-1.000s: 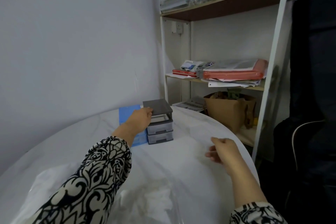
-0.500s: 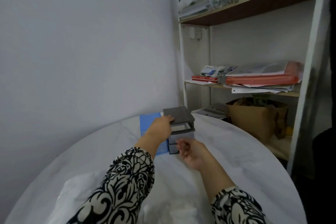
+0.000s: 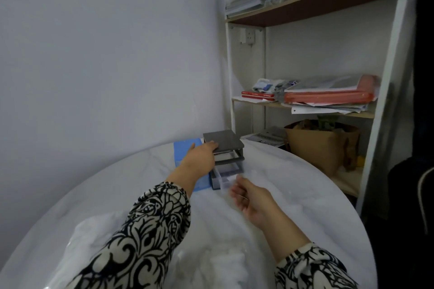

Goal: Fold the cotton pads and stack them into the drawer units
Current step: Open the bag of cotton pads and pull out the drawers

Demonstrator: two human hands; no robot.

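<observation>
A small grey drawer unit (image 3: 223, 142) stands on the round white table (image 3: 293, 183), against a blue box (image 3: 186, 149). My left hand (image 3: 200, 158) holds the unit by its left side, fingers hooked over the top edge. My right hand (image 3: 251, 199) is palm up in front of it, fingertips pinching the front of the lowest clear drawer (image 3: 220, 179), which is slid partly out and blurred. White cotton pads (image 3: 218, 265) lie in a clear plastic bag at the near edge, partly hidden by my sleeves.
A white-framed shelf (image 3: 385, 91) stands to the right behind the table, loaded with papers, red folders and a brown paper bag (image 3: 317, 145). A dark chair (image 3: 420, 183) is at the far right. A plain wall runs along the left.
My right hand drew back toward me from the unit's front, bringing the lowest drawer out with it. My left hand stayed on the unit.
</observation>
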